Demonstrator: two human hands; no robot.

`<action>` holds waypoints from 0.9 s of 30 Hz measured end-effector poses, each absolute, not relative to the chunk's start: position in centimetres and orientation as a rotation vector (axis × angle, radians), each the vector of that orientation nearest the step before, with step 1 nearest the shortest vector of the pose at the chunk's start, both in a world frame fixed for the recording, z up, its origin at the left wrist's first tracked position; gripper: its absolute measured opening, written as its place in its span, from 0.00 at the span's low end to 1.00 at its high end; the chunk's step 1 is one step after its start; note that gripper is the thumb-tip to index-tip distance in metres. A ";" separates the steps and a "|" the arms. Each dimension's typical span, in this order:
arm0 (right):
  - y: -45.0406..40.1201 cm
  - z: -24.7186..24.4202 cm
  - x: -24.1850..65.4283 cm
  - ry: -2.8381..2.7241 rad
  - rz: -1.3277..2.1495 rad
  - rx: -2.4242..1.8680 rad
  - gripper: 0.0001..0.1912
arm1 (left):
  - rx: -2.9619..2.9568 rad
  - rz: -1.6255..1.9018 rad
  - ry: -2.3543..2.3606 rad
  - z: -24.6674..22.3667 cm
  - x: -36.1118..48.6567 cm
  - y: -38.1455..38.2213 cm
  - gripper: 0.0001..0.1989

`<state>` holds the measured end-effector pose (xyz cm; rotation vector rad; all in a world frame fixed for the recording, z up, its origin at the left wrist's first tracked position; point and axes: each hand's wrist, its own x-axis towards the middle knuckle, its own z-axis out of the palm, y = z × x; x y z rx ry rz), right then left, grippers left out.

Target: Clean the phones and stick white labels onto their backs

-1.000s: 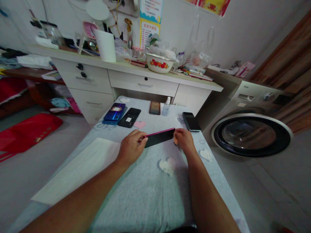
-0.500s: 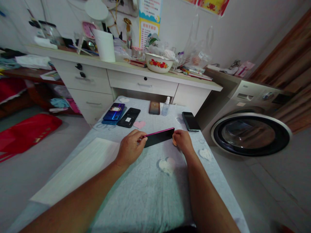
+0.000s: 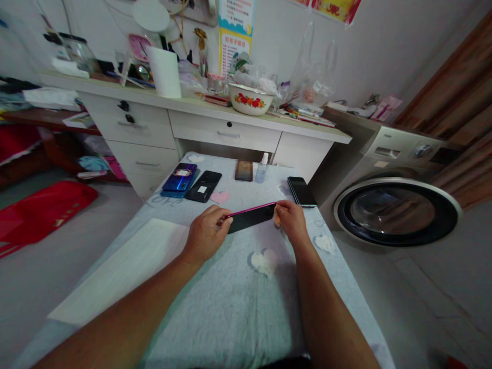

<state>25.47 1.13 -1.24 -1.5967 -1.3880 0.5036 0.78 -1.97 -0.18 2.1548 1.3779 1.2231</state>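
Note:
A dark phone with a pink edge is tilted above the cloth-covered table. Its left end is pinched between the thumb and fingers of my left hand. My right hand is closed at the phone's right end, its fingertips on the corner; a small orange-tan thing shows under those fingers, too small to name. Beyond my left hand lie a blue phone on top of another, and a black phone. Past my right hand rests a dark-screened phone.
A clear spray bottle stands beside a brown flat item at the table's far edge. A pale board lies at the left. Behind is a white desk with a floral bowl; a washing machine is at the right.
My right hand has shifted slightly up along the phone's right end, and its fingers now sit at the corner. My left hand and the phone are nearly unchanged.

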 end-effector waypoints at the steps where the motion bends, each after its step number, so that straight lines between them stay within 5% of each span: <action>1: 1.1 -1.1 25.4 -1.368 0.505 -1.561 0.12 | 2.154 1.225 1.375 -0.2 0.8 -2.0 0.05; 14: 0.3 0.1 23.8 -1.704 -0.096 -1.449 0.10 | 2.184 1.204 1.375 -0.1 0.8 -2.0 0.05; 27: -1.4 1.0 20.9 -1.950 -0.104 -1.354 0.12 | 2.202 1.202 1.355 0.2 0.9 -2.2 0.05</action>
